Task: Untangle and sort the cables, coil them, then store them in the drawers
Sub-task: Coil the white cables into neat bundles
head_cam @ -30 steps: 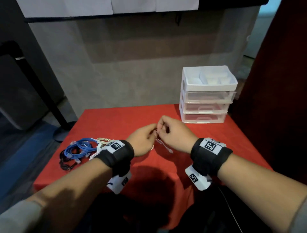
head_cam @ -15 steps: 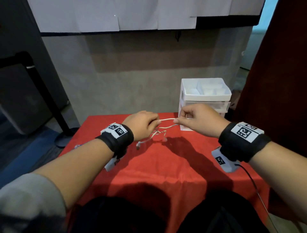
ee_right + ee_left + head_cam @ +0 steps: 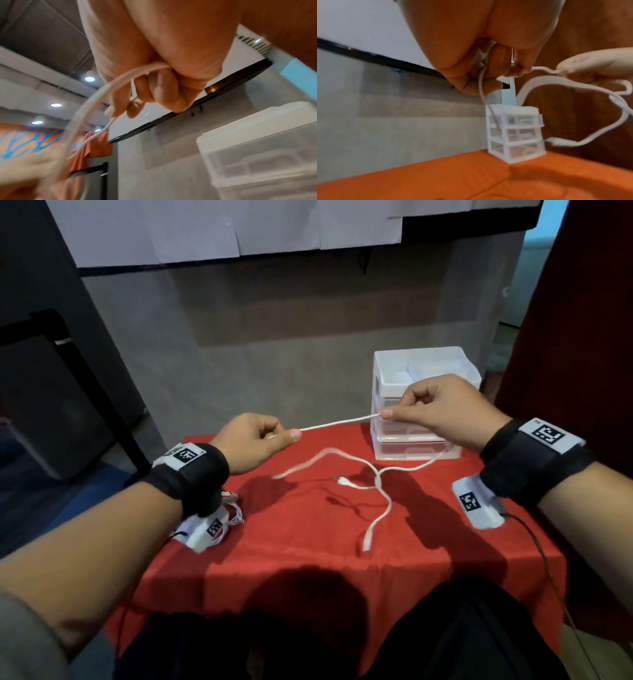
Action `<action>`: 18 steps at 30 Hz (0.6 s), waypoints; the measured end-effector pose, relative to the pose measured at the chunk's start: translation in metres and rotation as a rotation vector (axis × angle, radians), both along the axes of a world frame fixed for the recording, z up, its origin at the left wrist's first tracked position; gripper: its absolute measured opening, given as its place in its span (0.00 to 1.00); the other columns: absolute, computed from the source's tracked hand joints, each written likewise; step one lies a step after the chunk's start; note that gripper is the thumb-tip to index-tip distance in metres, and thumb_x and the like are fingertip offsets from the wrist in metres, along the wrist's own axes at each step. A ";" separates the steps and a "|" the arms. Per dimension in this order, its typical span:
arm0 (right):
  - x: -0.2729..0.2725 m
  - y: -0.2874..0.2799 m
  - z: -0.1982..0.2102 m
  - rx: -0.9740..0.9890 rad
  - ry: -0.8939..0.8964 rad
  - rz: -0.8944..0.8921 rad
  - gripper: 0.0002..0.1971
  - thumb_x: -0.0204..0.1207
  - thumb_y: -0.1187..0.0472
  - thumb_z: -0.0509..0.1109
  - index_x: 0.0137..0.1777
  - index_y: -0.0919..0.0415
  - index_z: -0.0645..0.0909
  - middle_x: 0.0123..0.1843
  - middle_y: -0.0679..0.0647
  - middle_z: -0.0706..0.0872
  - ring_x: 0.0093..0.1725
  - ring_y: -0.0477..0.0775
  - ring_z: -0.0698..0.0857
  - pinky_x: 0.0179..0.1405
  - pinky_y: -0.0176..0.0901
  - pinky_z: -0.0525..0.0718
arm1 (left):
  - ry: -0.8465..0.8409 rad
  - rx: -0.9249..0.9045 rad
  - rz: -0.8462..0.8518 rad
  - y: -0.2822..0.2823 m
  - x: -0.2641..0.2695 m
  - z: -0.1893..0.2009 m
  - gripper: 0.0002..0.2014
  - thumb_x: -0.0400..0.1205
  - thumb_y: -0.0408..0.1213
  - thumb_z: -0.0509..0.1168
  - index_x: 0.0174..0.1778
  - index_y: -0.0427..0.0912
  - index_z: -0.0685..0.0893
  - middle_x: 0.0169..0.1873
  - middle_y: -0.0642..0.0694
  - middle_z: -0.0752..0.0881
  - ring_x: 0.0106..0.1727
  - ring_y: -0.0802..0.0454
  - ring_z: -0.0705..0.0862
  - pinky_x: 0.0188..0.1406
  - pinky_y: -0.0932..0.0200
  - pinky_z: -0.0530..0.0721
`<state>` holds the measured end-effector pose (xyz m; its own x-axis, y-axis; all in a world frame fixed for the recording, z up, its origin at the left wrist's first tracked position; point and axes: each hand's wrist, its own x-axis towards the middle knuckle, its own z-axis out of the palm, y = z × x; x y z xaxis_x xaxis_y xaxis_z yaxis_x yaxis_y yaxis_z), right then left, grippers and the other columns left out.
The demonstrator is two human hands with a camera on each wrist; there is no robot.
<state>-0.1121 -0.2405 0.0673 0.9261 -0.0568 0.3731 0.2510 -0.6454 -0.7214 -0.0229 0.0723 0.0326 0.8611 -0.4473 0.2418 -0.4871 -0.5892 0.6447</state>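
- The left hand and the right hand each pinch the white cable between thumb and curled fingers, so each grip is pressed together on it.
- The short run of cable between the two grips is pulled straight and held in the air above the far half of the tabletop, probably so that kinks show and the length can be judged before coiling.
- The rest of the cable hangs below the hands in slack loops that cross at one point, where a small knot or clip seems to sit; which it is cannot be told.
- One plug end dangles lowest, towards the near edge of the tabletop; a second plug hangs under the middle of the taut run.
- In the left wrist view the cable runs out from between the left fingertips and loops over to the right hand.
- The white drawer unit stands at the far right corner of the tabletop, just behind the right hand, its drawers shut, so storing is judged to be some way off.
- More cables lie by the left edge, mostly hidden behind the left wrist.
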 end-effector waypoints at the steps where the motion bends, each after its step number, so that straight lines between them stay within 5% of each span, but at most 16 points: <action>1: 0.001 -0.005 0.001 -0.039 -0.001 -0.016 0.21 0.69 0.47 0.85 0.31 0.63 0.83 0.18 0.42 0.70 0.21 0.43 0.68 0.23 0.27 0.66 | -0.009 0.027 0.006 0.008 0.001 -0.002 0.25 0.83 0.58 0.67 0.31 0.40 0.81 0.22 0.49 0.76 0.25 0.53 0.77 0.35 0.58 0.77; 6: 0.016 -0.020 0.001 -0.201 -0.047 -0.089 0.22 0.68 0.39 0.83 0.31 0.58 0.84 0.20 0.45 0.73 0.23 0.45 0.70 0.24 0.34 0.66 | -0.124 0.062 -0.027 0.012 0.023 0.004 0.20 0.85 0.56 0.66 0.35 0.44 0.85 0.29 0.35 0.82 0.28 0.53 0.77 0.36 0.54 0.79; 13: 0.047 -0.058 0.002 -0.233 -0.139 -0.292 0.23 0.71 0.35 0.78 0.33 0.54 0.84 0.24 0.52 0.80 0.28 0.50 0.76 0.32 0.48 0.74 | -0.212 0.126 0.176 0.048 0.059 -0.008 0.23 0.86 0.56 0.62 0.32 0.44 0.85 0.21 0.49 0.77 0.23 0.57 0.71 0.32 0.57 0.73; 18: 0.077 -0.039 -0.034 0.019 -0.116 -0.240 0.19 0.80 0.43 0.74 0.38 0.58 0.83 0.28 0.50 0.80 0.27 0.44 0.73 0.34 0.43 0.72 | 0.016 -0.502 0.298 0.039 0.081 -0.045 0.21 0.87 0.58 0.60 0.34 0.49 0.84 0.24 0.50 0.70 0.23 0.56 0.67 0.26 0.61 0.71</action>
<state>-0.0353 -0.2791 0.0335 0.8362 -0.2772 0.4731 0.1747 -0.6832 -0.7090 0.0583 0.1115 -0.0124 0.9374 -0.0193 0.3477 -0.3353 -0.3197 0.8862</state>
